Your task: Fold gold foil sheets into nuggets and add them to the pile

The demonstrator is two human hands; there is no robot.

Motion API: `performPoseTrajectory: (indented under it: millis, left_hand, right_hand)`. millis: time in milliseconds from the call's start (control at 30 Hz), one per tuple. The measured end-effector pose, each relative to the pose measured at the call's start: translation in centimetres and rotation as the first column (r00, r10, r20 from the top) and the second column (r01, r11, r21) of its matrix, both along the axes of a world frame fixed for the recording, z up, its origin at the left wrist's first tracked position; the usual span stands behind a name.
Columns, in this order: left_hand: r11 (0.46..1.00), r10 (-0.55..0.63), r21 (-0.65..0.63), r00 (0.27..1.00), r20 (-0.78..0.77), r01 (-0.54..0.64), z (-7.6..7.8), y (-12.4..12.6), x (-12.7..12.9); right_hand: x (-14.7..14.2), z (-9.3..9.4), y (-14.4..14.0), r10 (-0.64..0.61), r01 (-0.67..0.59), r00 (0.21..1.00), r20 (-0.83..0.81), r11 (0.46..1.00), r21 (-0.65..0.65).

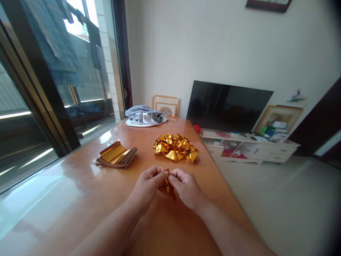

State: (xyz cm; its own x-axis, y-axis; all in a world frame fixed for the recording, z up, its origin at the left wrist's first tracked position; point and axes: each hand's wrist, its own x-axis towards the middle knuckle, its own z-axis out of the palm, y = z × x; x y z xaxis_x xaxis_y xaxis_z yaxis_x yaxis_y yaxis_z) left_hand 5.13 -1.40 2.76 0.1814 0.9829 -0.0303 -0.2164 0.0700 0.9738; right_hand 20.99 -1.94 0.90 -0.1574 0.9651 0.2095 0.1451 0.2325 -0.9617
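Between my two hands is a piece of gold foil paper, folded to a point at its lower end. My left hand pinches its upper left side with thumb and fingers. On the other side, my right hand grips the top right edge, the two thumbs almost meeting. Just beyond my hands lies a pile of folded gold foil pieces. To the left sits a stack of flat gold foil sheets, its top sheet curling up.
All this rests on a glossy brown wooden table. Grey and white cloth is heaped at its far end. Beyond the right edge stand a white cabinet and a large black television. Glass sliding doors line the left.
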Motion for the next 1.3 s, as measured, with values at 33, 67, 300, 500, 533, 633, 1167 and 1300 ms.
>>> performPoseTrajectory:
  millis: [33,67,300,500,533,633,1167,1300]
  left_hand:
    - [1.0,-0.001,0.001,1.0,-0.001,0.001,0.06,0.0,-0.03]
    - [1.0,-0.002,0.002,1.0,-0.003,0.002,0.12,0.01,-0.06]
    - [1.0,-0.003,0.023,1.0,-0.027,0.004,0.07,0.18,-0.29]
    - [0.999,-0.009,0.05,0.996,-0.085,0.013,-0.17,0.2,-0.38]
    - [0.998,-0.011,0.054,0.996,-0.086,0.016,-0.18,0.19,-0.39]
    - [0.998,-0.015,0.052,0.997,-0.081,0.019,-0.17,0.15,-0.42]
    - [0.977,0.05,0.213,0.988,-0.144,-0.018,-0.42,0.37,-0.18]
    - [0.862,0.269,0.503,0.899,-0.345,-0.065,-0.73,0.09,0.0]
  right_hand:
    - [-0.01,0.07,0.01,0.0,0.0,1.0,-0.021,1.0,-0.012]
    - [-0.01,0.14,0.02,0.001,-0.002,0.999,-0.039,1.0,-0.02]
    - [0.02,0.3,-0.04,0.029,-0.035,0.994,-0.105,0.998,-0.047]
    - [-0.04,0.4,0.05,0.003,-0.007,0.99,-0.138,0.999,-0.031]
    - [-0.03,0.43,0.05,0.002,-0.006,0.992,-0.128,1.0,-0.026]
    - [0.0,0.47,-0.01,0.005,-0.008,0.994,-0.106,1.0,-0.024]
    - [-0.02,-0.03,0.15,-0.051,0.044,0.986,-0.156,0.998,-0.053]
    - [0.05,-0.35,0.63,-0.123,0.118,0.983,-0.135,0.992,-0.042]
